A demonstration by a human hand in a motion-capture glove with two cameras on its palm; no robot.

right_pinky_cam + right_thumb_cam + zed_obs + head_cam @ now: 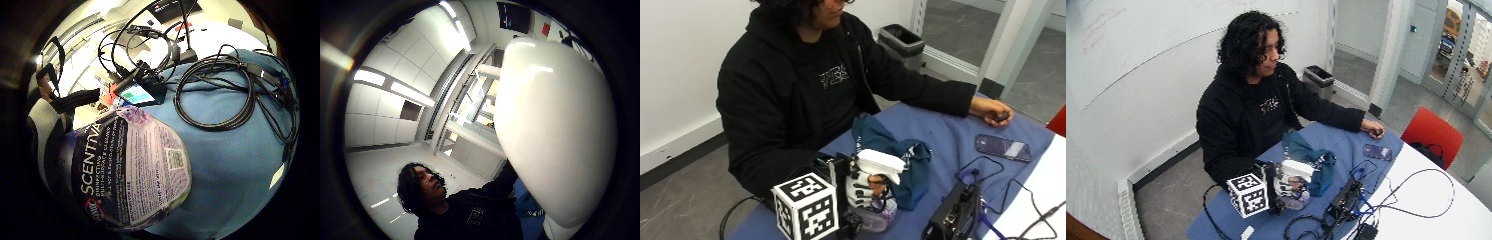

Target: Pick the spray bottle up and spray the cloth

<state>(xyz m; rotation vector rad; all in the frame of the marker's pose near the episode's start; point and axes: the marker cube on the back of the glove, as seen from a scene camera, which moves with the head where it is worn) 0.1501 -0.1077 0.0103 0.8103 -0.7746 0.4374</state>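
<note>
Here the gloved right hand (869,192) grips the spray bottle (874,187), holding it upright. The dark teal cloth (896,155) lies at its one o'clock, touching.

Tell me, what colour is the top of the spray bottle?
White. The spray bottle has a white trigger head, clearest in the outside view.

Black hooded sweatshirt (780,95), white chest lettering (834,76); long sleeves; dark curly hair (1240,40).
</note>
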